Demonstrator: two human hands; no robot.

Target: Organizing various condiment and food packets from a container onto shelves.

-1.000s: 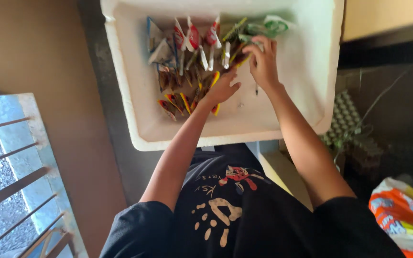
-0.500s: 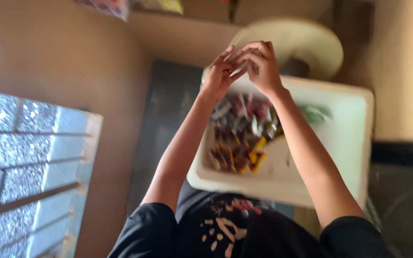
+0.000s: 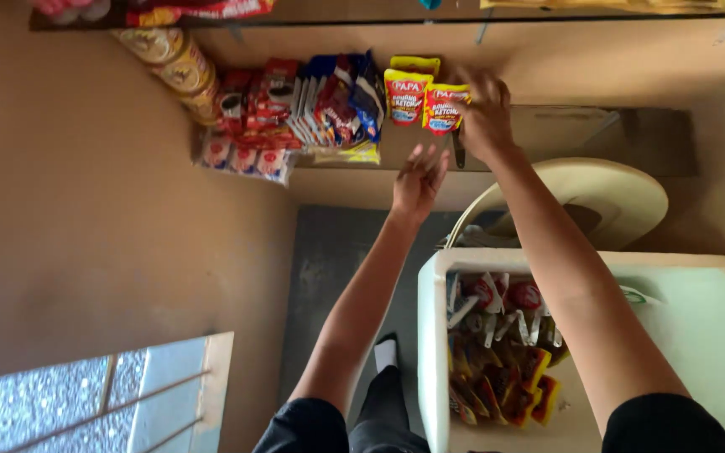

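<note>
Ketchup sachet (image 3: 444, 109) stands on the shelf (image 3: 564, 126), pinched in the right hand (image 3: 487, 113); left hand (image 3: 417, 180) hovers below, fingers spread, empty. Best seated upright, flush beside its yellow-red neighbour (image 3: 406, 96).

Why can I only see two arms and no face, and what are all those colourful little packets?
The camera sits on the person's head and looks down, so you see what they see: their own arms reaching out in front.

The right hand is up at a shelf and touches a red and yellow sauce pouch standing there. Whether the fingers grip it is hard to tell. The left hand is open and holds nothing, just below the shelf.

Beside that pouch stand more packets, red, blue and white, and some round tins.

Lower down is a white foam box with many small sachets lying inside. Behind it is a round, cream-coloured thing I cannot tell.
</note>
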